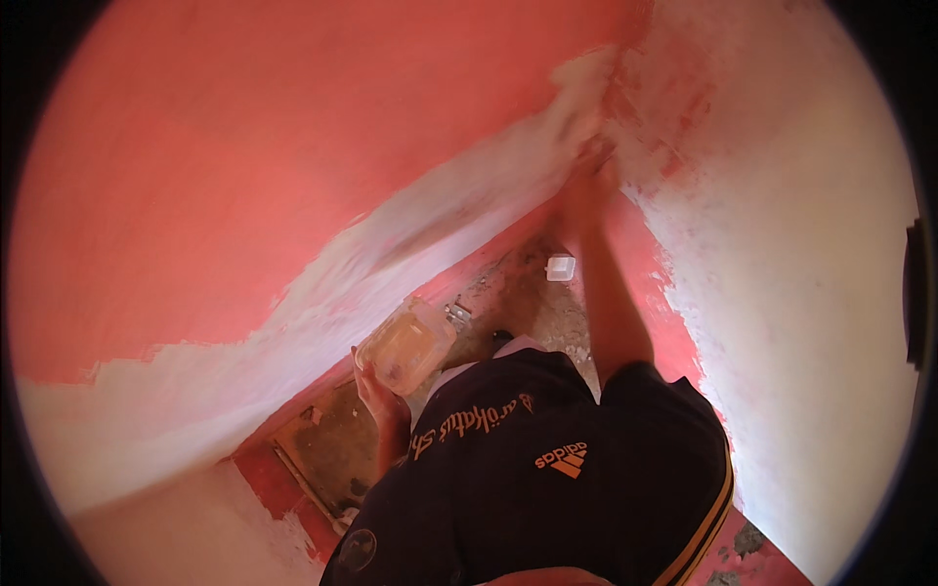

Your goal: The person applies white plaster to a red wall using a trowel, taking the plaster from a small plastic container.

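Observation:
A translucent plastic tub (408, 337) is held up at the left of my body, with a pale, peach-tinted inside. My left hand (379, 393) is closed round its near left edge. My right arm stretches far forward to the corner where two walls meet. There my right hand (592, 174) is curled against the wall (547, 137), blurred; a small dark thing at its fingers is too unclear to name. Around it the wall is pale with streaks of coral-red paint, and solid coral red (244, 166) covers the upper left.
A small white square container (560, 268) sits on the dirty floor (523, 293) near the corner. A small metal piece (457, 313) shows beside the tub. At lower left a long thin stick (308, 485) lies on the floor. The right wall (801, 254) is mostly whitish.

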Demonstrator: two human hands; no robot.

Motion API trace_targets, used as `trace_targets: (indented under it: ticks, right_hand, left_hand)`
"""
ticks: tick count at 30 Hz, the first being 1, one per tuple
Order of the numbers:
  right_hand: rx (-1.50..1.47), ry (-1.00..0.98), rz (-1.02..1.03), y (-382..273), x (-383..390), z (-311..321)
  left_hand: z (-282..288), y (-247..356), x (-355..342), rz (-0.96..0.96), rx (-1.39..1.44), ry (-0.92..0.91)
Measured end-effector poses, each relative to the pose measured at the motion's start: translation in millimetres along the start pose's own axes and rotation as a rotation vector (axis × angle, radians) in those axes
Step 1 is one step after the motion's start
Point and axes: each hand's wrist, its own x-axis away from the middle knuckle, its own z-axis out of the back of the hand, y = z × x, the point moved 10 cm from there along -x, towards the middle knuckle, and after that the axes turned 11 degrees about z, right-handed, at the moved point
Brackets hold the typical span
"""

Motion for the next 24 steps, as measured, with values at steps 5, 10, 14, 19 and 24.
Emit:
trace_targets:
  ticks: [5,10,14,19,24]
  right_hand:
    - [0.126,-0.077,0.151,-24,-7,-60]
    - [-0.266,-0.490,0.327,-136,171,-138]
    - [0.042,-0.411,0.212,-64,138,-81]
    - [0.051,0.070,-0.030,57,19,-14]
    - [0.404,-0.260,0.119,6,113,-115]
  left_hand:
    - [-1,2,5,-0.082,-0.138,-0.056]
    - [-5,17,5,-0.335,-0.446,-0.101]
    - [28,-6,-13,-0.025,-0.105,-0.068]
    - [58,-13,-16,0.074,0.015,-0.081]
    - [108,-8,-24,0.079,0.074,0.020]
